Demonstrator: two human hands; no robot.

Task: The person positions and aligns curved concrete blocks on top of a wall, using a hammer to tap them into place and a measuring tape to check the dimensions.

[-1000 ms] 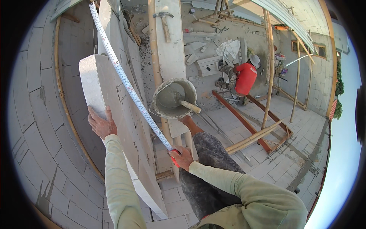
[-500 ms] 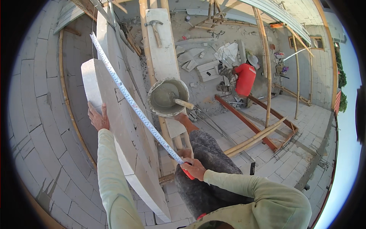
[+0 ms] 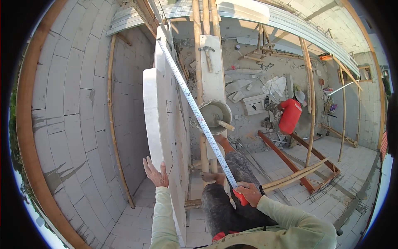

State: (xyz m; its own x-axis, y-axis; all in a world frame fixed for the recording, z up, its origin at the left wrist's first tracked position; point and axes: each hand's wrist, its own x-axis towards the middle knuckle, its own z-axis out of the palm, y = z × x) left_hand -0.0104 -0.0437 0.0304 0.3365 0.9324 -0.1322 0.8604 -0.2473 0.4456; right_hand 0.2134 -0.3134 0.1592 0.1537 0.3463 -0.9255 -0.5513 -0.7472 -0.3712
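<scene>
My right hand point(image 3: 250, 193) is closed around the red case of a tape measure point(image 3: 240, 198). Its pale blade point(image 3: 193, 106) runs out slantwise to the far end of a thin wall of white blocks point(image 3: 178, 137), crossing above the bucket. My left hand point(image 3: 156, 172) has its fingers spread and lies against the left side of the raised white block point(image 3: 151, 103) along the wall's top; how firmly it touches I cannot tell. Beyond my knees a bucket point(image 3: 226, 111) holds grey mortar, with a wooden-handled tool point(image 3: 226, 125) sticking out of it.
A claw hammer point(image 3: 208, 60) lies on a narrow board point(image 3: 212, 85) beside bamboo poles point(image 3: 199, 58). Lower down on the right, a person in a red shirt point(image 3: 290, 117) crouches among block pieces. Nearby are a reddish-brown frame point(image 3: 278, 151) and upright bamboo props point(image 3: 310, 95).
My view has swung left, so everything sits further right. My left hand has slid nearer to me along the block. The tape blade stays extended, its case still in my right hand.
</scene>
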